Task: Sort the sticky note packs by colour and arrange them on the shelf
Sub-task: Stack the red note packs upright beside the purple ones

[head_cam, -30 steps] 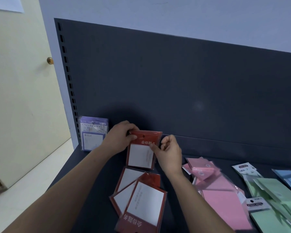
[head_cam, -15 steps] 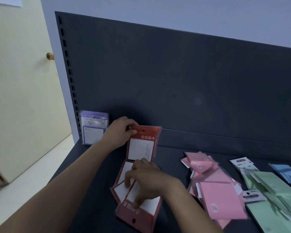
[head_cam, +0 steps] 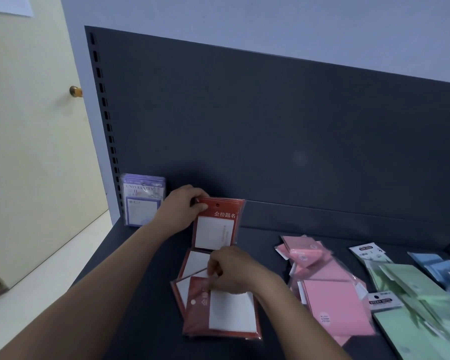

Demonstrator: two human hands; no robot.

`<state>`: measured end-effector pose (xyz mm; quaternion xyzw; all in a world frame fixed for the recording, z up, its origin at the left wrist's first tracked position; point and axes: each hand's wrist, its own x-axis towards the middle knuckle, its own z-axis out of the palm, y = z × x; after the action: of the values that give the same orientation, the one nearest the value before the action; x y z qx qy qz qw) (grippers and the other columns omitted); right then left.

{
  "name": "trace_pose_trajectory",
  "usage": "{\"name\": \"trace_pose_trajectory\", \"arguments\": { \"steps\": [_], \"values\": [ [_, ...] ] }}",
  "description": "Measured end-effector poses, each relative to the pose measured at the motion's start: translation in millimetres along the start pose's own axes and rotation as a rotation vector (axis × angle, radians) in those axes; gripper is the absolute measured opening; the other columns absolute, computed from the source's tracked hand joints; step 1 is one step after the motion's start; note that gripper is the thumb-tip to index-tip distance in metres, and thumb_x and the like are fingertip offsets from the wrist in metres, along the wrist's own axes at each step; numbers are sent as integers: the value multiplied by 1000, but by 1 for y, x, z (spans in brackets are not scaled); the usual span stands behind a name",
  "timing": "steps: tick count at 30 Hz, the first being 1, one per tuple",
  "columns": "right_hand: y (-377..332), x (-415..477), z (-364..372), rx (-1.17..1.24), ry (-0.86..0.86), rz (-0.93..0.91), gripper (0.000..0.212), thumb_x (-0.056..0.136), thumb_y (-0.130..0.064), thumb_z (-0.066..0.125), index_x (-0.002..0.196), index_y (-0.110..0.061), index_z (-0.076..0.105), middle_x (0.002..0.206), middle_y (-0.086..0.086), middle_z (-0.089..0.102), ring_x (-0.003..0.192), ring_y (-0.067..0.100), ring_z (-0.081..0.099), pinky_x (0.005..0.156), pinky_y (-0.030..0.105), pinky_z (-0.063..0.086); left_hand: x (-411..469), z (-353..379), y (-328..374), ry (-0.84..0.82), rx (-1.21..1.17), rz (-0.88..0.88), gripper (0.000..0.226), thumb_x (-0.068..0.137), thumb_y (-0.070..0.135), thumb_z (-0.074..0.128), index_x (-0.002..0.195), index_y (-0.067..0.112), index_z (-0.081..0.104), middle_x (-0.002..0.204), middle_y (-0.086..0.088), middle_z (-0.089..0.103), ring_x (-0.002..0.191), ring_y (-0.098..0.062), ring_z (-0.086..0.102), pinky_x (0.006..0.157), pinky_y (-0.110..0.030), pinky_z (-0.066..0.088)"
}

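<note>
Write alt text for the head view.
The left hand holds upright red packs on the shelf while the right hand grips a loose red pack in front. Purple packs stand left; pink packs, green packs and blue packs lie right.

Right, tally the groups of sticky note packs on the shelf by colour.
Purple: 1, the purple stack
Red: 2, the upright red stack in the left hand and the flat red pile under the right hand
Pink: 1, the pink pile
Green: 1, the green pile
Blue: 1, the blue pile
Total: 6 groups
</note>
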<state>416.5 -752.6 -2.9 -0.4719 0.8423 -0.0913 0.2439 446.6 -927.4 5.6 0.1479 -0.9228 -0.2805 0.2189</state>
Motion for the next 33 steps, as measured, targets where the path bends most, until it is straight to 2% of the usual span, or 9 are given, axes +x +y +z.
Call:
{"name": "trace_pose_trajectory", "arguments": {
  "steps": [4,10,13,15,17,19,23,27,33],
  "values": [
    [-3,-1,5,-89,4,27,61,68,-51,80,113,-18,55,112,-1,57,101,18,53,83,31,45,-1,0,0,4,0,-6,22,93,21,59,114,16,63,103,6,54,95,-6,51,82,-22,39],
    [4,7,2,72,-16,31,28,81,-37,73,90,-15,58,88,-1,58,78,13,52,60,22,39,1,1,-2,6,-5,-10,20,92,20,60,111,18,65,103,5,57,94,-8,53,82,-23,40],
    [12,7,-8,337,215,-22,18,92,-24,62,85,-8,65,79,3,60,71,10,52,64,25,42,2,1,-4,11,-23,-6,18,91,18,62,108,17,67,97,6,56,90,-10,54,82,-25,41],
    [16,4,-19,670,398,-84,11,93,-12,61,85,-9,68,82,11,67,75,13,58,75,32,50,3,0,-6,13,-46,-6,16,89,16,64,104,17,69,94,5,56,88,-11,54,83,-27,44],
    [19,3,-32,966,557,-156,16,91,-1,60,85,-14,67,83,8,68,79,16,61,79,32,51,4,-1,-7,6,-56,1,14,88,16,65,101,19,70,94,4,58,87,-11,56,83,-28,45],
    [24,6,-41,1094,666,-193,20,90,4,59,84,-14,65,76,-1,65,78,16,60,79,31,49,4,-1,-8,-8,-92,-4,14,88,16,64,100,21,70,96,4,60,88,-10,58,83,-27,46],
    [31,21,-34,951,818,-115,21,87,4,63,77,-15,63,66,-6,58,67,7,54,70,24,49,5,-1,-11,-48,-164,-32,14,91,17,61,99,26,68,98,8,62,86,-7,61,79,-25,51],
    [40,30,-21,705,946,-38,21,84,-2,68,72,-20,63,70,-4,58,65,7,53,65,22,47,5,-3,-12,-98,-236,-43,18,99,18,49,100,21,66,94,7,62,73,-4,61,61,-14,48],
    [39,39,-16,588,985,-35,20,83,-6,69,72,-20,61,71,-2,61,64,9,54,62,23,45,-1,-7,-10,-86,-347,-126,44,93,54,41,89,19,68,72,5,66,65,-4,61,58,-20,46]
  ]
}}
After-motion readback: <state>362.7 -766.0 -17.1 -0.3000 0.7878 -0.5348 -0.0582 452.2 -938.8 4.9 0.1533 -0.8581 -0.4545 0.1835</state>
